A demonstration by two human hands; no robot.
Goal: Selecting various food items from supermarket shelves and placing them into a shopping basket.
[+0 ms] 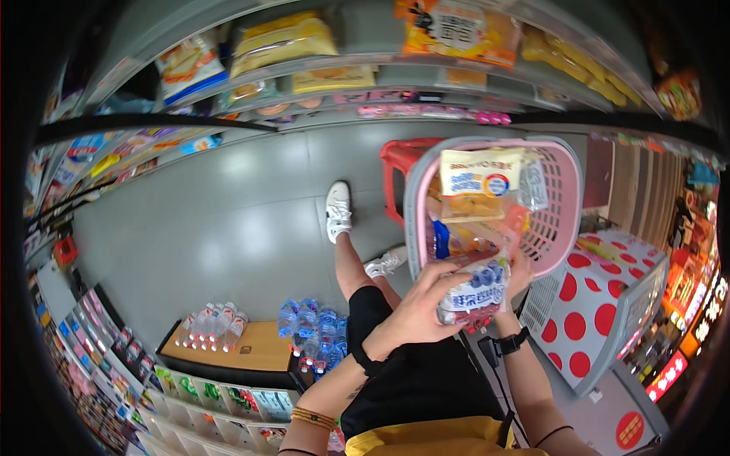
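Over the near edge of a pink basket (564, 201) with a grey rim, both my hands hold a clear-and-white food package (480, 292) printed with blueberries. My left hand (420, 308) is closed on its left side, and my right hand (521, 275) is closed round its right side; some of the right fingers are hidden behind it. Inside the basket lie a cream-topped bag of bread (479, 182), a blue-and-yellow package (455, 242) and other clear-wrapped items, partly covered by one another.
The basket rests on a red stool (393, 163). Shelves of packaged bread (285, 42) run along the far side. A white freezer with red dots (593, 304) stands to the right. Bottles (312, 323) stand on a low wooden-topped display (266, 346) at lower left.
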